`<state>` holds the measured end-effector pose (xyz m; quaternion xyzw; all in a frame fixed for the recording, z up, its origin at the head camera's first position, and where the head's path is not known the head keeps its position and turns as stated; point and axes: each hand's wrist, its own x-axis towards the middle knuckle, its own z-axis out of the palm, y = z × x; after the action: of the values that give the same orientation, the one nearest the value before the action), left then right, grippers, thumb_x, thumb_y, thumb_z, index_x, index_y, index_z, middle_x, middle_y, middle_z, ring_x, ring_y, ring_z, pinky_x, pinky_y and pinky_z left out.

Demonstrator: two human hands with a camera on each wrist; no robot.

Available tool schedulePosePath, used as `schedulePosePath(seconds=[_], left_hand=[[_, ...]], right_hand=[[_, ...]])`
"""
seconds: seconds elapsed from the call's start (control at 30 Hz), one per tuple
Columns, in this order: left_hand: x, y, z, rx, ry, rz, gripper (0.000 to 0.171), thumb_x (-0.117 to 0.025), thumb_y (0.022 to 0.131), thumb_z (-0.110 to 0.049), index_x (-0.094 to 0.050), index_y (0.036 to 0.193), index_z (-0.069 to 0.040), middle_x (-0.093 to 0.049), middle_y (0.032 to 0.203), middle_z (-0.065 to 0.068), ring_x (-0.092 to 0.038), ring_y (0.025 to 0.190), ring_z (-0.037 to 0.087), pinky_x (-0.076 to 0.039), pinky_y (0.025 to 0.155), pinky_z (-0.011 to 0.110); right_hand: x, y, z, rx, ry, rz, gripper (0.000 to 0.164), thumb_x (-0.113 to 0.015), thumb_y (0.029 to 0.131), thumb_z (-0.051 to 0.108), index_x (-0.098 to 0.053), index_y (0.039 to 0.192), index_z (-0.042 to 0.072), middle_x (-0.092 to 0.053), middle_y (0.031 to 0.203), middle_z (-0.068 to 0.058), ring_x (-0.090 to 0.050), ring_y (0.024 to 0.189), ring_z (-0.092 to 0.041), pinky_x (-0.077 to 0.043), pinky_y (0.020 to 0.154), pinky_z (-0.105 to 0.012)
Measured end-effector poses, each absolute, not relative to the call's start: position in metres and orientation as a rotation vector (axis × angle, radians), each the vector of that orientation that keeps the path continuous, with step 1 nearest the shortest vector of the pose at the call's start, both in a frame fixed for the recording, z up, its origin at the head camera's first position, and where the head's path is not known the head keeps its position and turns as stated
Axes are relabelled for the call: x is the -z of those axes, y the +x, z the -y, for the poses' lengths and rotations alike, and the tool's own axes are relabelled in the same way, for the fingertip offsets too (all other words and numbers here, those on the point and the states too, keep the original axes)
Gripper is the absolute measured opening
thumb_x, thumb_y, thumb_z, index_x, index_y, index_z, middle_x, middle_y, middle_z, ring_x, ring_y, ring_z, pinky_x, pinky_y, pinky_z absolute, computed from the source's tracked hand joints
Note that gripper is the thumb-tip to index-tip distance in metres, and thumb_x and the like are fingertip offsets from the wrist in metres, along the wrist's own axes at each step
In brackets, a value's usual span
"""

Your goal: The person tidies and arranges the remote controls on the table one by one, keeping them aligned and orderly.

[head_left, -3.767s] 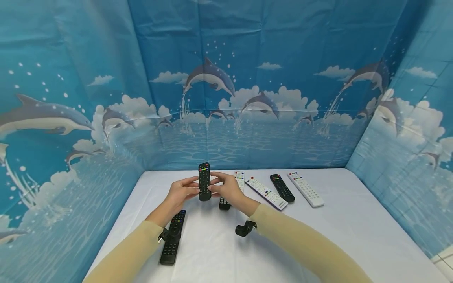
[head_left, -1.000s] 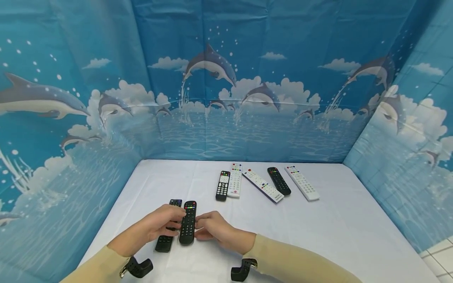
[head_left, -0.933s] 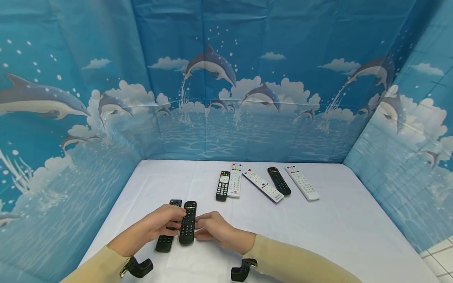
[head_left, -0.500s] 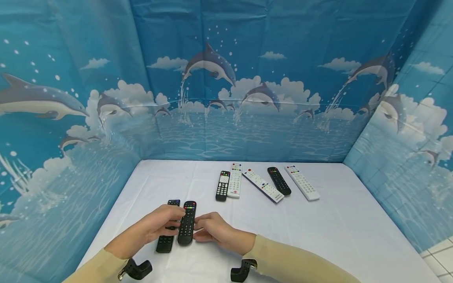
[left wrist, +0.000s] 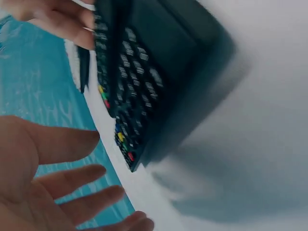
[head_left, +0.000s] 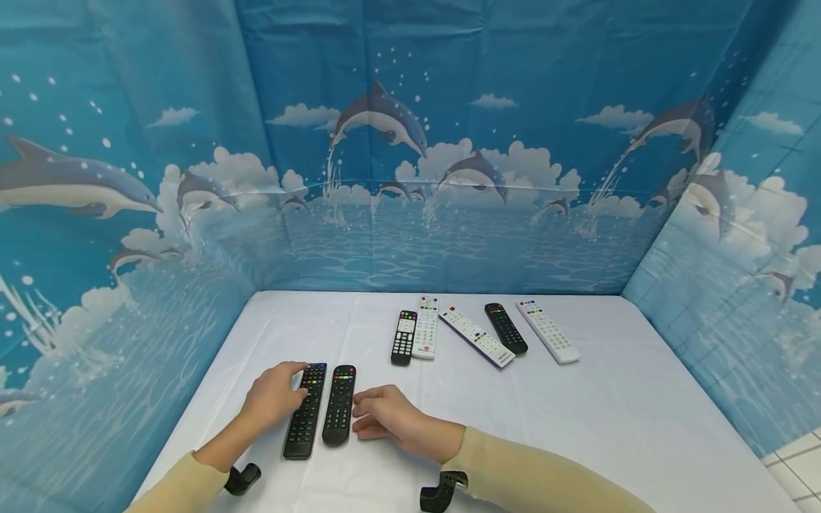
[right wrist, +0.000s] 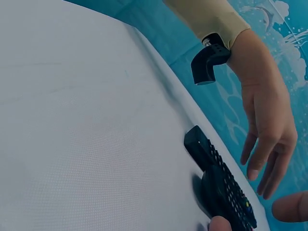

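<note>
A long black remote control (head_left: 301, 432) with colored buttons lies flat on the white tablecloth. Beside it, with a narrow gap, lies a rounded black remote control (head_left: 338, 410). My left hand (head_left: 272, 394) hovers at the long remote's left side, partly over its upper half. In the left wrist view the left fingers (left wrist: 79, 179) are spread and hold nothing. My right hand (head_left: 394, 419) rests by the rounded remote's right edge, fingers loosely bent. The right fingertips appear to touch that edge, without gripping it.
Toward the back lie a small black remote (head_left: 403, 338), a white remote (head_left: 425, 328), a slanted white remote (head_left: 477, 338), another black remote (head_left: 506, 328) and a white remote (head_left: 548, 333). A blue dolphin-print curtain (head_left: 410, 242) borders the table.
The rounded remote, earlier held up in both hands, now lies beside the long one. Over the last half second my left hand has moved left, away from it. The right hand has barely moved.
</note>
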<state>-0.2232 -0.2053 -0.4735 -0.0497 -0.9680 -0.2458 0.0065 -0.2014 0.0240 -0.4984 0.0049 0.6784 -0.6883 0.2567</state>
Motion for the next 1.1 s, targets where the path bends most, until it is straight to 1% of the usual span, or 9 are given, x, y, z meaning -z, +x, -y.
schedulePosePath(seconds=[0.07, 0.17, 0.3, 0.43, 0.53, 0.7, 0.83, 1.0, 1.1], left_hand=[[0.479, -0.221, 0.208, 0.66, -0.231, 3.04, 0.053, -0.079, 0.083, -0.007, -0.063, 0.133, 0.0, -0.057, 0.137, 0.025, -0.052, 0.125, 0.047, -0.046, 0.098, 0.063], [0.484, -0.22, 0.21, 0.601, -0.312, 3.067, 0.056, -0.082, 0.081, -0.009, -0.064, 0.133, -0.003, -0.06, 0.134, 0.022, -0.056, 0.122, 0.045, -0.048, 0.095, 0.062], [0.485, -0.222, 0.212, 0.585, -0.344, 3.114, 0.053, -0.082, 0.082, -0.012, -0.066, 0.131, -0.004, -0.064, 0.13, 0.019, -0.058, 0.119, 0.042, -0.047, 0.096, 0.061], [0.485, -0.225, 0.213, 0.603, -0.333, 3.153, 0.051, -0.081, 0.084, -0.013, -0.066, 0.132, -0.005, -0.062, 0.134, 0.018, -0.054, 0.125, 0.043, -0.043, 0.102, 0.062], [0.483, -0.226, 0.213, 0.623, -0.341, 3.165, 0.051, -0.08, 0.084, -0.013, -0.065, 0.132, -0.005, -0.061, 0.135, 0.019, -0.053, 0.126, 0.045, -0.042, 0.102, 0.063], [0.48, -0.23, 0.213, 0.651, -0.375, 3.135, 0.051, -0.08, 0.085, -0.015, -0.065, 0.132, -0.005, -0.063, 0.132, 0.019, -0.055, 0.124, 0.044, -0.043, 0.101, 0.062], [0.473, -0.238, 0.205, 0.684, -0.384, 3.1, 0.051, -0.08, 0.085, -0.018, -0.065, 0.133, -0.007, -0.062, 0.134, 0.018, -0.054, 0.125, 0.043, -0.043, 0.102, 0.062], [0.463, -0.254, 0.182, 0.726, -0.437, 3.065, 0.052, -0.08, 0.087, -0.021, -0.064, 0.135, -0.008, -0.061, 0.137, 0.016, -0.054, 0.128, 0.04, -0.044, 0.103, 0.06], [0.461, -0.266, 0.166, 0.732, -0.495, 3.045, 0.054, -0.08, 0.088, -0.025, -0.063, 0.136, -0.009, -0.06, 0.138, 0.013, -0.053, 0.129, 0.037, -0.045, 0.104, 0.057]], right_hand=[[0.5, -0.201, -0.024, 1.856, 0.011, -1.867, 0.048, -0.059, 0.087, 0.005, -0.056, 0.132, -0.012, -0.065, 0.108, -0.017, -0.071, 0.09, -0.031, -0.061, 0.078, -0.04], [0.5, -0.201, -0.025, 1.843, 0.01, -1.902, 0.048, -0.06, 0.087, 0.005, -0.057, 0.132, -0.011, -0.065, 0.109, -0.017, -0.07, 0.09, -0.032, -0.061, 0.078, -0.04], [0.501, -0.203, -0.028, 1.855, 0.006, -1.909, 0.049, -0.06, 0.086, 0.005, -0.057, 0.132, -0.011, -0.064, 0.11, -0.018, -0.07, 0.09, -0.033, -0.061, 0.078, -0.042], [0.5, -0.204, -0.031, 1.855, -0.003, -1.899, 0.049, -0.061, 0.086, 0.006, -0.057, 0.132, -0.011, -0.064, 0.112, -0.018, -0.069, 0.089, -0.031, -0.061, 0.078, -0.041], [0.497, -0.207, -0.036, 1.855, -0.013, -1.895, 0.05, -0.062, 0.086, 0.006, -0.057, 0.132, -0.011, -0.064, 0.113, -0.019, -0.069, 0.089, -0.03, -0.061, 0.078, -0.041], [0.491, -0.214, -0.047, 1.866, -0.049, -1.939, 0.05, -0.063, 0.085, 0.007, -0.059, 0.132, -0.009, -0.066, 0.111, -0.018, -0.069, 0.088, -0.027, -0.061, 0.078, -0.042], [0.482, -0.225, -0.058, 1.844, -0.119, -2.019, 0.048, -0.062, 0.086, 0.006, -0.06, 0.132, -0.007, -0.068, 0.11, -0.018, -0.069, 0.091, -0.028, -0.061, 0.08, -0.042], [0.473, -0.249, -0.075, 1.779, -0.273, -2.17, 0.039, -0.058, 0.093, 0.007, -0.063, 0.13, -0.002, -0.069, 0.111, -0.022, -0.068, 0.097, -0.032, -0.06, 0.081, -0.042], [0.469, -0.268, -0.088, 1.69, -0.367, -2.345, 0.032, -0.059, 0.096, 0.01, -0.067, 0.127, 0.004, -0.07, 0.112, -0.02, -0.068, 0.099, -0.032, -0.06, 0.081, -0.042]])
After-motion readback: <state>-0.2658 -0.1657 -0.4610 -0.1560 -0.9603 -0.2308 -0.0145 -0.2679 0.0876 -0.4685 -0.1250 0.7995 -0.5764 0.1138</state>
